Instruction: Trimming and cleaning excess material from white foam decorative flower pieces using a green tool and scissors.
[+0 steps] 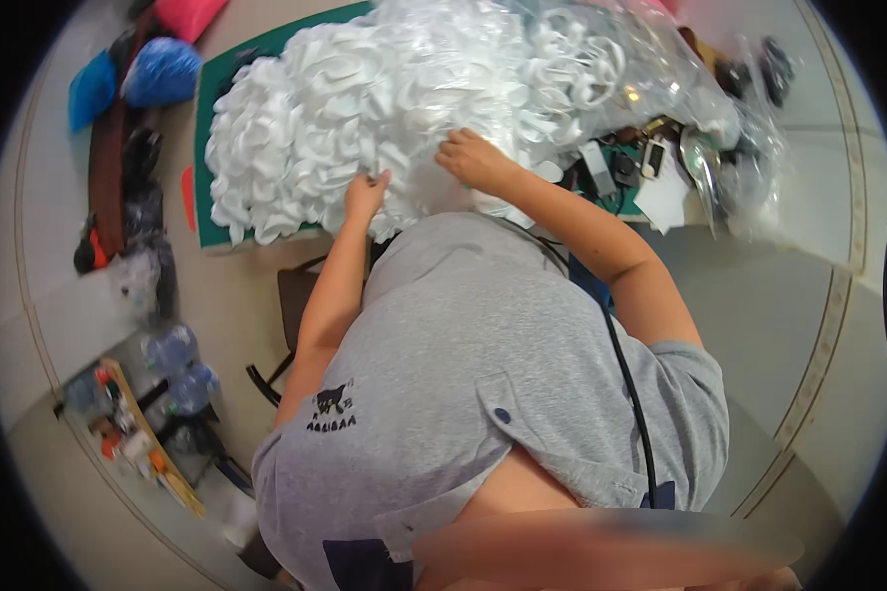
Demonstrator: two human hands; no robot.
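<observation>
Your left hand pinching edge of foam pile; right hand resting beside it, fingers curled into same foam, grip unclear. Plastic bag lying beyond right hand.

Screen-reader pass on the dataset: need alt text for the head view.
Both bare hands, left hand and right hand, rest on a heap of white curled foam pieces piled on a green table mat; the person wears a grey short-sleeved shirt.

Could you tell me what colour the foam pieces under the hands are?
White foam pieces, clearest in the head view.
</observation>
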